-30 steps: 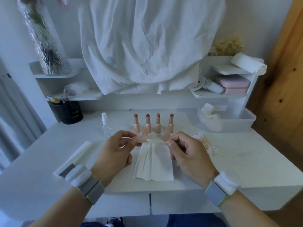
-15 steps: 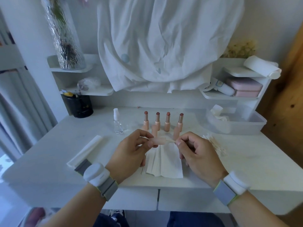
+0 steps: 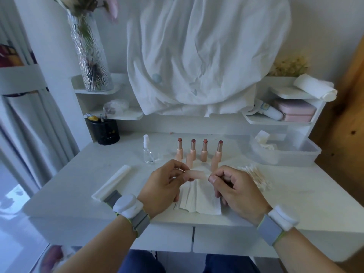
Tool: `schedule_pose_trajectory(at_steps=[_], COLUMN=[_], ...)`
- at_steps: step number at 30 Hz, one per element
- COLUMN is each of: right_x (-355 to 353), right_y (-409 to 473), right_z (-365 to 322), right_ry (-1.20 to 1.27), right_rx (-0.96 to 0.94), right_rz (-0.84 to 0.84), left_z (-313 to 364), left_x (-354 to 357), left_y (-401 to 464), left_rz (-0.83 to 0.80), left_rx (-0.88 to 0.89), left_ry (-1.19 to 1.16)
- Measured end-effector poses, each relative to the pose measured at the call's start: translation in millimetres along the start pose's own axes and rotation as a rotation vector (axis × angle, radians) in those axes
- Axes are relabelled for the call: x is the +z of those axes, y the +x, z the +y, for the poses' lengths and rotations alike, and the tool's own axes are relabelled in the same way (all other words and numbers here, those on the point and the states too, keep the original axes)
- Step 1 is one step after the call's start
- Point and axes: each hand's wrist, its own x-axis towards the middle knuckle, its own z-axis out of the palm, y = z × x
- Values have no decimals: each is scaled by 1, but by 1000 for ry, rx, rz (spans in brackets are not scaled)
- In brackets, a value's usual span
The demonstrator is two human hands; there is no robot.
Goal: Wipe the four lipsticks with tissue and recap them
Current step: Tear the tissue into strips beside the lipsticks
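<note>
Four uncapped lipsticks (image 3: 199, 149) with peach bases stand in a row at the back middle of the white desk (image 3: 295, 196). Two peach caps (image 3: 189, 160) stand upright just in front of them. My left hand (image 3: 164, 187) holds a third peach cap (image 3: 197, 174) level above the folded tissue (image 3: 199, 200). My right hand (image 3: 234, 189) pinches a thin cotton swab right at the cap's right end; almost all of the swab is hidden by the fingers and the cap.
A pile of cotton swabs (image 3: 256, 176) lies right of my hands. A clear bin (image 3: 307, 156) holding crumpled tissue sits at the back right. A small spray bottle (image 3: 148, 152), a black pen holder (image 3: 103, 133) and a long white packet (image 3: 113, 182) stand to the left.
My right hand has closed in on the cap, so the swab length that showed between them is now almost gone. My head has turned, which shifts the whole scene rightward in the frame.
</note>
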Motion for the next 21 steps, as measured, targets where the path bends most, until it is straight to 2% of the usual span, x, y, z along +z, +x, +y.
schedule_pose_trajectory(at_steps=[8,14,21], right_x=[1,1,-1], right_y=[2,1,1], right_z=[3,3,-1], right_ry=[-11,-48,40], right_rx=[13,31,54], right_rz=[80,33,1], left_z=[0,0,-1], left_x=[-1,-1,0], left_y=[-1,-1,1], left_rz=[-2,-13,-6], left_rx=[-6,12,-10], left_ry=[13,2,9])
